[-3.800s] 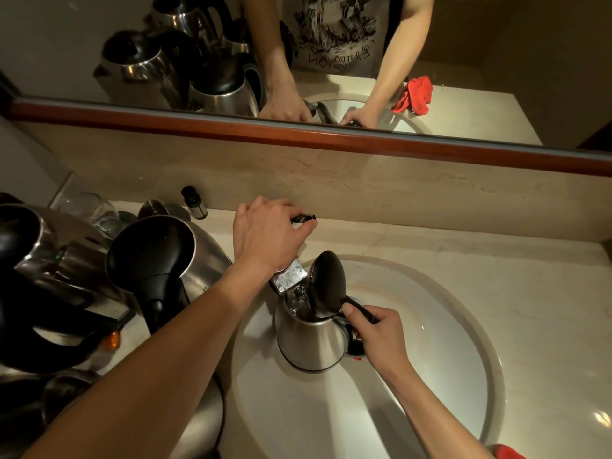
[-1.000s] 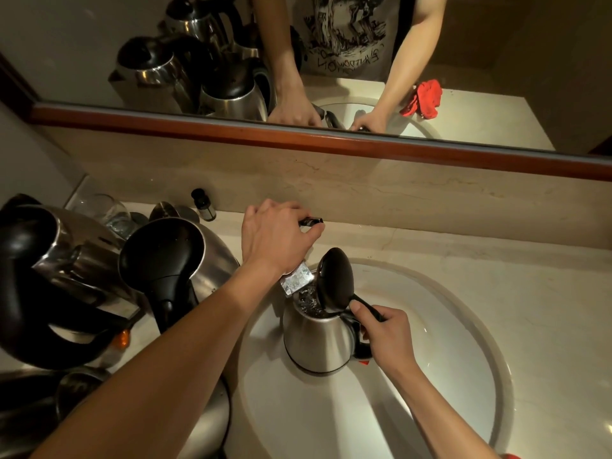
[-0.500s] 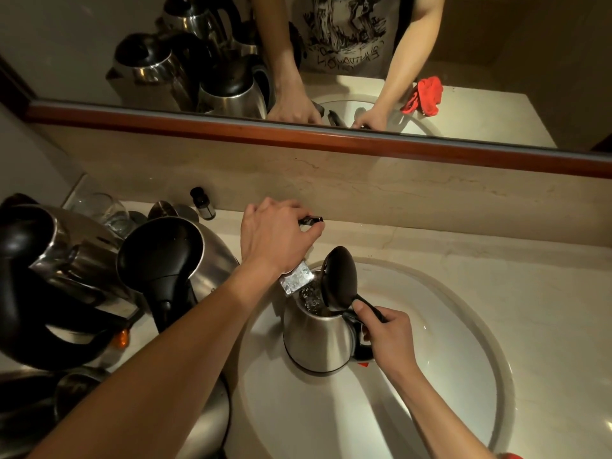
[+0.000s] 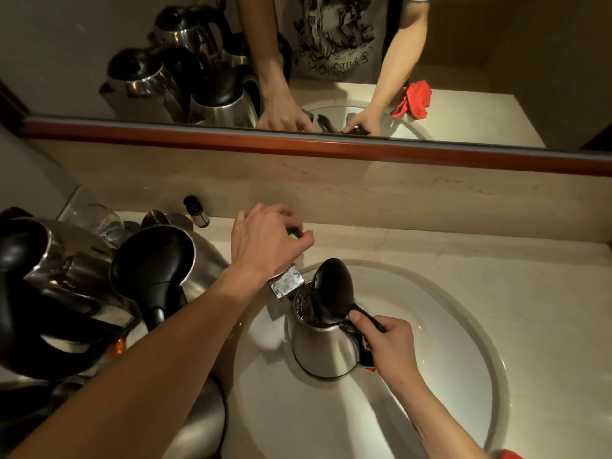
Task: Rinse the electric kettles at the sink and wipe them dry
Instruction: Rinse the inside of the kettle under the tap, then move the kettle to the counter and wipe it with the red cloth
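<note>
We're at a marble counter [image 4: 496, 266] w/ an oval white sink [image 4: 463, 376], mirror [image 4: 463, 44] along the far wall. Far left: steel kettles [image 4: 59, 279] crowd the counter, a drinking glass [image 4: 96, 220] and small dark bottle [image 4: 196, 212] behind them. Our left hand [image 4: 265, 243] is curled over the tap handle [image 4: 296, 231], faucet spout [image 4: 286, 281] just below. Right hand [image 4: 389, 346] is wrapped round the handle of the kettle [image 4: 323, 346] in the basin, lid up under the spout. Red cloth [image 4: 506, 454] near right

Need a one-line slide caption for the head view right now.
Right hand holds open-lidded kettle under the faucet; left hand on the tap.
</note>
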Tool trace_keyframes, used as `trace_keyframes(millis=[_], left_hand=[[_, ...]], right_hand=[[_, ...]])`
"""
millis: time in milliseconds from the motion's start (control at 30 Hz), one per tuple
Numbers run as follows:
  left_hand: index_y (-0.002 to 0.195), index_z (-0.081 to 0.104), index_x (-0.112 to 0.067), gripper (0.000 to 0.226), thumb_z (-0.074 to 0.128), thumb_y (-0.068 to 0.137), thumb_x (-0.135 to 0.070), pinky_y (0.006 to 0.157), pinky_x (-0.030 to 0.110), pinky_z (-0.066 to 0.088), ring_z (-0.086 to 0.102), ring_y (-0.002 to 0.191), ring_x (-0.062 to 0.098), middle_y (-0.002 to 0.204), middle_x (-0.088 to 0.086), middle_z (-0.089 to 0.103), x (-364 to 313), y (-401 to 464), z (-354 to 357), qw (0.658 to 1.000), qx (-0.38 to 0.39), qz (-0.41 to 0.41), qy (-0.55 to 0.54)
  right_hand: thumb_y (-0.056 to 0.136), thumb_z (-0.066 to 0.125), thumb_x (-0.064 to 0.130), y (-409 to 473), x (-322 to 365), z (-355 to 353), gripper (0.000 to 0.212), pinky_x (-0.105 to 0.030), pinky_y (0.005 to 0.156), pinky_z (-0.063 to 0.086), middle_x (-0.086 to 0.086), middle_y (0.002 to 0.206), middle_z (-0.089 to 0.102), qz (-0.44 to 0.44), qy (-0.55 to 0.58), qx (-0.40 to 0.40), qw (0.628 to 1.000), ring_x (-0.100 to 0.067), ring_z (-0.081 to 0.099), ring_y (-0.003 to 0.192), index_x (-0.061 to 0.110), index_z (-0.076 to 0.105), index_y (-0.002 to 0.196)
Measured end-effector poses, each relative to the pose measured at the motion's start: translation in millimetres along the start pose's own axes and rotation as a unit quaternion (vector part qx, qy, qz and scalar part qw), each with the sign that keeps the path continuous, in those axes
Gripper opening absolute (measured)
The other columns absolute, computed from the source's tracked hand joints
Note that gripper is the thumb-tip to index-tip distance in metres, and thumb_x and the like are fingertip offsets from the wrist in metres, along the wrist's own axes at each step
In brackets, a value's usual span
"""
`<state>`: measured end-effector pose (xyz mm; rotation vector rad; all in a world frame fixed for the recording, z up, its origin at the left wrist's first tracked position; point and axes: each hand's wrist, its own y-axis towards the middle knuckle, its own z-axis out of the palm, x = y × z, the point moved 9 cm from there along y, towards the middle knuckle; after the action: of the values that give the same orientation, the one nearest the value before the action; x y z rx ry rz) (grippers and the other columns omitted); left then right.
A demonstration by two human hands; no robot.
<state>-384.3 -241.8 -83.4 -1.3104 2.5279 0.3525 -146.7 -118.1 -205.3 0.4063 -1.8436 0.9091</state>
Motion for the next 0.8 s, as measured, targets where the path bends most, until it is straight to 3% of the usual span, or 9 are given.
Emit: trace_keyframes(millis=[200,367,500,567,700,800], left_hand=[[0.096,0.079,-0.033,0.030,0.059,0.091,-0.054,0.093,0.038,0.032,0.054,0.115,0.018,0.124,-0.012,0.068,-3.1,-1.4,-2.3,1.000,-0.001,0.010,-0.001],[0.122,0.072,-0.025,0.037,0.056,0.097,-0.048,0.100,0.042,0.030,0.049,0.124,0.021,0.131,-0.004,0.066,-9.7,-14.9,-11.0,0.999,-0.020,0.020,-0.040],[0.135,0.063,-0.023,0.056,0.051,0.090,-0.055,0.108,0.038,0.034,0.047,0.130,0.015,0.138,-0.004,0.058,-60.8,-46.4,-39.3,0.981,-0.005,0.091,-0.172],[0.138,0.059,-0.028,0.058,0.056,0.088,-0.057,0.111,0.029,0.032,0.045,0.133,0.005,0.141,-0.011,0.053,-95.2,-65.5,-56.1,0.960,0.025,0.125,-0.251],[0.144,0.050,-0.036,0.070,0.062,0.081,-0.063,0.114,0.022,0.028,0.038,0.139,-0.002,0.147,-0.017,0.046,-161.9,-93.5,-85.9,0.932,0.072,0.197,-0.296],[0.145,0.047,-0.037,0.075,0.067,0.078,-0.063,0.113,0.023,0.028,0.036,0.140,0.000,0.149,-0.018,0.044,-206.0,-106.7,-101.9,0.927,0.077,0.257,-0.261]], right_hand=[[0.079,0.085,0.034,-17.7,5.4,-42.8,0.057,-0.036,0.054,0.030,-0.003,0.047,0.034,0.001,0.057,-0.045,0.997,-0.020,0.030,0.049,0.013,0.044,0.046],[0.073,0.082,0.044,-38.5,36.3,-85.5,0.057,-0.031,0.055,0.026,-0.001,0.047,0.034,-0.048,0.041,-0.075,0.995,-0.018,0.028,0.047,0.016,0.043,0.044],[0.058,0.094,0.050,-52.6,62.0,-105.9,0.062,-0.030,0.053,0.035,-0.001,0.047,0.048,-0.064,0.029,-0.023,0.997,-0.019,0.042,0.044,-0.003,0.063,0.063],[0.053,0.092,0.052,-62.4,74.3,-114.8,0.051,-0.029,0.052,0.037,-0.003,0.049,0.057,-0.072,0.013,-0.007,0.997,-0.019,0.048,0.043,0.008,0.070,0.065],[0.069,0.094,0.023,-84.8,100.1,-140.9,0.028,-0.025,0.050,0.037,0.004,0.048,0.056,-0.106,0.024,-0.032,0.994,-0.013,0.048,0.042,0.017,0.070,0.057],[0.067,0.094,0.023,-101.6,116.2,-161.7,0.027,-0.027,0.051,0.040,0.000,0.050,0.059,-0.123,0.037,-0.053,0.990,-0.015,0.052,0.047,0.010,0.072,0.061]])
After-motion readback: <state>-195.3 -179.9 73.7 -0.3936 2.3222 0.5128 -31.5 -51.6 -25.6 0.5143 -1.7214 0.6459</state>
